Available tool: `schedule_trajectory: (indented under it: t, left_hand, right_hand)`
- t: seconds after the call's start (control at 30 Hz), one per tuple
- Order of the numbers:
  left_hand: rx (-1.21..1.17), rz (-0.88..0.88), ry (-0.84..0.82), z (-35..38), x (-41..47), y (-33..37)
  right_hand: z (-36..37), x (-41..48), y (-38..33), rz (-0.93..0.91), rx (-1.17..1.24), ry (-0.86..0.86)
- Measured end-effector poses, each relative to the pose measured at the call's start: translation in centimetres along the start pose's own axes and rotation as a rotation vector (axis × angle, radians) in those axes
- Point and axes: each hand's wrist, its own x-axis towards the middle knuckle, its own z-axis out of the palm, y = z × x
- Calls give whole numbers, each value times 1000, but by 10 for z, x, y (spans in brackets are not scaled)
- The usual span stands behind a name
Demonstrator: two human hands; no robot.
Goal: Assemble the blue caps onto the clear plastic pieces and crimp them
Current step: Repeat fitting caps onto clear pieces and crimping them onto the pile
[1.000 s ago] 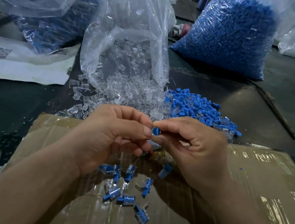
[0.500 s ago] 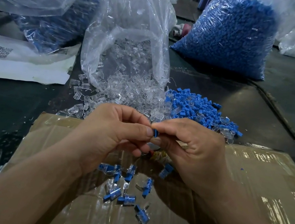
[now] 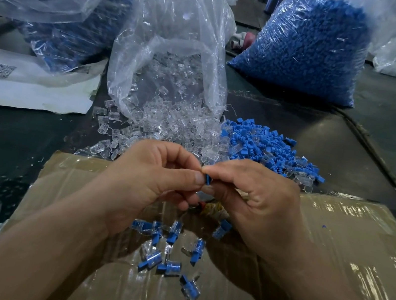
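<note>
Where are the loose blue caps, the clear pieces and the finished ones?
Blue caps (image 3: 263,145): head view, pile's middle.
Clear pieces (image 3: 166,126): head view, heap's middle.
Finished ones (image 3: 173,234): head view, a central piece.

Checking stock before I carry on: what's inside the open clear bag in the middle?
Loose clear plastic pieces lie in the open bag, spilling from its mouth onto the table. Its upper part looks empty. The crinkled film hides how deep they lie.

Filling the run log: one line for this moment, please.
step: capping | left hand: pinches cap | right hand: pinches cap | done pieces: on cardboard
</note>
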Motion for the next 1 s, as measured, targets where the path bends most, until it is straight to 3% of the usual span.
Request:
schedule_trajectory:
  t: [0.17, 0.23, 0.37, 0.47, 0.57, 0.73, 1.0]
  left_hand:
    - [11, 21, 9, 0, 0, -1]
    - [9, 38, 32, -1, 1, -2]
    - [-30, 90, 114, -4, 3, -3]
    - [-64, 101, 149, -6, 4, -5]
    - [-54, 114, 150, -7, 5, -5]
    - [-51, 127, 166, -8, 7, -6]
    - [-67, 135, 188, -8, 8, -6]
  right_hand:
    - [-5, 5, -3, 16, -24, -66]
    - [-16, 8, -1, 166, -8, -162]
    - [-47, 9, 15, 541, -139, -535]
    - [-57, 4, 24, 571, -286, -817]
    - [-57, 0, 24, 519, -324, -938]
    - [-55, 4, 22, 485, -416, -915]
    - [-38, 6, 15, 377, -593, -712]
